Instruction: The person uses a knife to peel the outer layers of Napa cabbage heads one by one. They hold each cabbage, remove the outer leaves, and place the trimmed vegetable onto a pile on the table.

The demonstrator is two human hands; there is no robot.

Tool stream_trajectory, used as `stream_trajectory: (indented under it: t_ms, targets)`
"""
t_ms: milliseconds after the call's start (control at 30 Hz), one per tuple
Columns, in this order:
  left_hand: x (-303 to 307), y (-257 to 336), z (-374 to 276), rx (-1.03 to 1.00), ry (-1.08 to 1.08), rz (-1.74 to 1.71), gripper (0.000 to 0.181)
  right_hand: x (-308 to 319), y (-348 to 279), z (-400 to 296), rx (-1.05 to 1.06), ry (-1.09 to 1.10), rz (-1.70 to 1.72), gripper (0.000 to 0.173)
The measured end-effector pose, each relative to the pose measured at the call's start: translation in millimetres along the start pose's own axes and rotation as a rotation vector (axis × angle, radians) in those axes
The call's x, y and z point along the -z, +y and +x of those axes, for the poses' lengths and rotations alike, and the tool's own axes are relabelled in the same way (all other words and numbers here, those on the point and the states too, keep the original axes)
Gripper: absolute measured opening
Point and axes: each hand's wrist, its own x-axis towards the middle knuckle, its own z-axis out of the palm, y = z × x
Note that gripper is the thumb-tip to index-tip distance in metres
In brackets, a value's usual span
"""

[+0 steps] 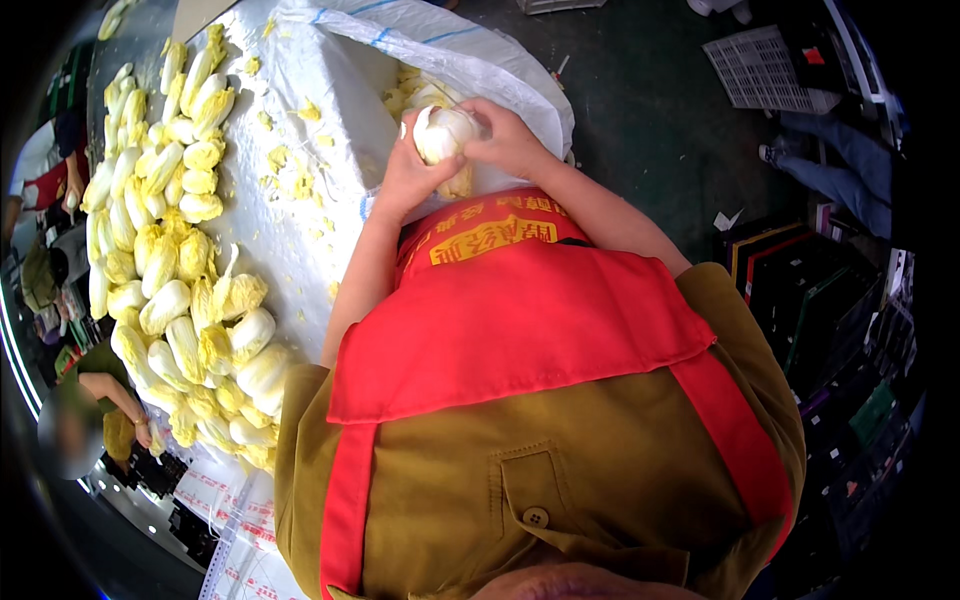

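A small napa cabbage [441, 136] is held between both hands over the mouth of a white woven plastic sack [499, 67]. My left hand [411, 166] grips it from the left, fingers and thumb around its pale base. On the other side my right hand [504, 139] closes on it; a thin dark blade or tool [444, 91] sticks out near its fingers, its kind unclear. Loose yellow cabbage leaves [409, 84] lie in the sack below. To the left, many napa cabbages [166, 304] are piled along the table.
The table's plastic-covered top [289, 247] carries leaf scraps [292, 176]. A person's arm [112, 394] reaches in at lower left; another person's jeans [832, 161] show at right. A white plastic crate [765, 71] and stacked dark crates [810, 300] stand at right.
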Motion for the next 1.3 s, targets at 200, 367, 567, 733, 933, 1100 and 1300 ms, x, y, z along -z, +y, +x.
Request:
stream_trajectory:
  t_ms: [200, 367, 567, 733, 933, 1100, 1300]
  targets:
    - [-7.6, 1.9, -2.5, -0.02, 0.071, -0.053, 0.067, -4.2, -2.2, -6.2, -0.03, 0.009, -0.135, 0.05]
    - [-5.0, -2.4, -4.0, -0.04, 0.033, 0.005, 0.066, -5.7, -7.2, -9.3, -0.046, 0.007, -0.196, 0.047]
    - [-6.2, 1.3, -6.4, -0.022, 0.02, -0.031, 0.065, -7.5, -11.2, -11.8, -0.093, 0.017, -0.217, 0.044]
    - [4.2, -10.2, -6.5, 0.009, 0.06, -0.097, 0.063, -0.3, 5.0, -14.7, -0.119, 0.046, -0.155, 0.045]
    - [6.7, -5.9, -6.5, 0.045, 0.089, -0.304, 0.061, 10.4, -32.9, -8.8, -0.366, -0.092, 0.297, 0.044]
    - [4.5, 2.4, -2.1, 0.096, 0.112, -0.445, 0.061, 4.3, -43.1, -4.4, -0.396, -0.024, 0.135, 0.045]
    - [10.9, -0.9, 3.7, 0.075, 0.126, -0.746, 0.055, 8.1, 4.9, -6.4, -0.241, 0.147, -0.322, 0.044]
